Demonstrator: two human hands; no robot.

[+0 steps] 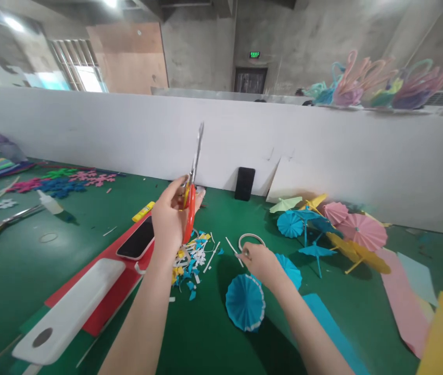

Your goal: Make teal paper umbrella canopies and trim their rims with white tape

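My left hand (172, 211) is closed around scissors (190, 208) with red and yellow handles, their blades pointing up. Over the green table, my right hand (262, 263) has its fingers pinched together; what they hold, if anything, I cannot make out. A thin white strip (232, 247) shows right at its fingertips, and a pale ring (251, 236) lies just behind. Below that hand is a pleated blue paper disc (245, 303) with a whitish edge. Another pleated blue disc (289, 271) is partly hidden by my right wrist. Paper scraps (195, 260) are heaped between my hands.
Finished paper umbrellas (357, 232) stand at right, near coloured paper sheets (404, 297). On the left are a phone (137, 238), a long white object (71, 312), a glue stick (143, 211), a bottle (51, 203) and other scissors (6, 224). A white partition (127, 135) borders the table's back.
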